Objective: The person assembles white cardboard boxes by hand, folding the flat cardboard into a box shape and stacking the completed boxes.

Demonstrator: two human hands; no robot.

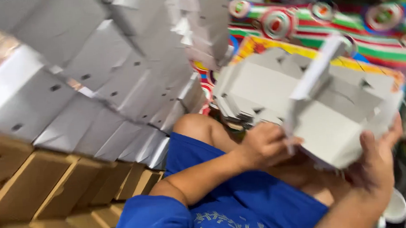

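Person sits on floor, blue shorts (225, 191) on, knee up. Left hand (265, 145) closed on edge of grey cardboard box (333, 130), fingers curled round flap. Right hand (377, 160) cups box from below, thumb up on side, grip snug. Box half folded, held over lap, tilted. Flat grey box sheets (266, 78) lie just behind. Big pile of folded boxes (99, 82) stacked on left. Bright striped mat (375, 40) beyond.
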